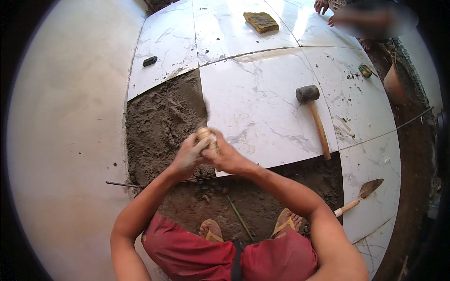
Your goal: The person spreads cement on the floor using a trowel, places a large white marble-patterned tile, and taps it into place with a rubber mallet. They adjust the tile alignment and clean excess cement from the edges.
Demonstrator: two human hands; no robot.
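Both hands meet over the edge between wet grey mortar (159, 122) and a large white marbled tile (258, 107). My left hand (188, 154) is closed around a wooden-handled tool (205, 134). From the other side, my right hand (226, 153) grips it too. The tool's pale, rounded handle shows between my fingers. Its far end is a grey blur above the mortar, so I cannot make out its shape. To the right of my hands, a rubber mallet (307, 94) with a wooden handle lies on the tile.
A trowel (370, 188) rests on a tile at right. A yellow sponge (261, 22), a small black block (150, 61) and a green-orange tape measure (365, 70) lie on far tiles. A string line crosses near my feet. Another person's hand (321, 6) is at far right.
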